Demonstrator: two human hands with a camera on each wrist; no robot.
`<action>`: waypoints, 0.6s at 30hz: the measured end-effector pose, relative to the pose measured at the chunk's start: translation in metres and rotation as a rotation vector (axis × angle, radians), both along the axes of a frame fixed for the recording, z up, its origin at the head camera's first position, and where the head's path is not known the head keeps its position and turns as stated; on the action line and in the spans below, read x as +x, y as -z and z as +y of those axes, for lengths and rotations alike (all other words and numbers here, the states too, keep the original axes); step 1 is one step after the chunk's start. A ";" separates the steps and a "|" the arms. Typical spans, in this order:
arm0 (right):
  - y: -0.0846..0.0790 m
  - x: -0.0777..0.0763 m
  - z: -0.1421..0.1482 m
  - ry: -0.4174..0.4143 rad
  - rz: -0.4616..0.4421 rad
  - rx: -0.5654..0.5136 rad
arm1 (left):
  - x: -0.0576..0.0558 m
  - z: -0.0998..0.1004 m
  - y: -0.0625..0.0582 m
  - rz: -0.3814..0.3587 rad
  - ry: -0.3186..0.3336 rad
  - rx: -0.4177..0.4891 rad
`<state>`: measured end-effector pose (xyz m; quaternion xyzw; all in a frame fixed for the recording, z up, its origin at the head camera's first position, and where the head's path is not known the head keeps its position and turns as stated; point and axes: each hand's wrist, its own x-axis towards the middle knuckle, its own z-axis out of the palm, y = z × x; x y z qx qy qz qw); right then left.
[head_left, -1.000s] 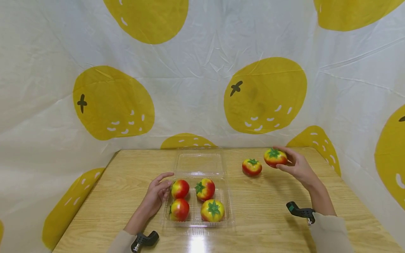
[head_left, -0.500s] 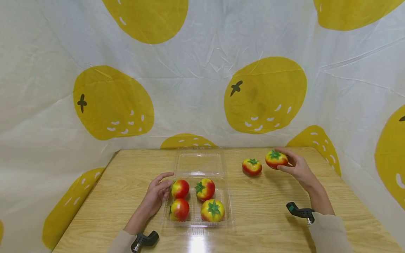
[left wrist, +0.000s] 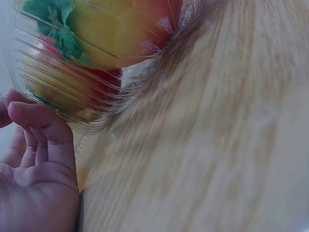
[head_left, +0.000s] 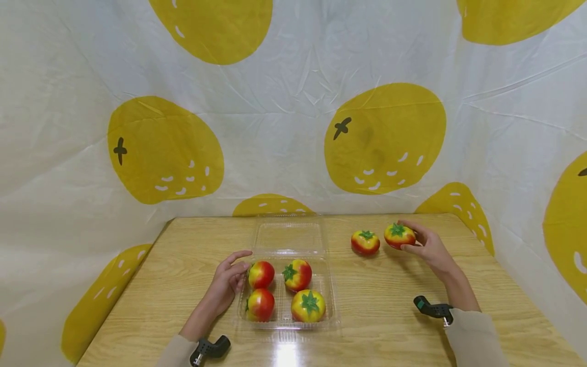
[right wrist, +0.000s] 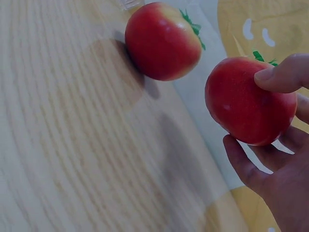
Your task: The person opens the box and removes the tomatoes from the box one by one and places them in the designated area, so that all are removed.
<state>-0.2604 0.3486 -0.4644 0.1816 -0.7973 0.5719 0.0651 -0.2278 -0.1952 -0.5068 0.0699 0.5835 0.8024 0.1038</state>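
My right hand (head_left: 431, 247) holds a red and yellow tomato (head_left: 400, 236) with a green leafy top, thumb on one side and fingers on the other. In the right wrist view this tomato (right wrist: 248, 101) appears a little above the table. Another tomato (head_left: 365, 242) rests on the wood just left of it. My left hand (head_left: 224, 280) is at the left rim of a clear plastic clamshell box (head_left: 333, 300), thumb and a finger pinching the edge in the left wrist view. Several tomatoes sit inside the box, two of them showing through the ribbed wall (left wrist: 72, 87).
The box's lid (head_left: 289, 237) lies folded back toward the rear of the wooden table (head_left: 197, 234). A white curtain (head_left: 275, 153) with yellow fruit prints hangs behind and along the sides.
My right hand has come down slightly with the tomato, first shifting a little right, then back left. The left hand and the box have stayed put.
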 end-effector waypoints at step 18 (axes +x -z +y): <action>0.016 -0.004 0.002 0.043 -0.083 0.098 | -0.002 0.000 0.002 -0.010 -0.010 -0.007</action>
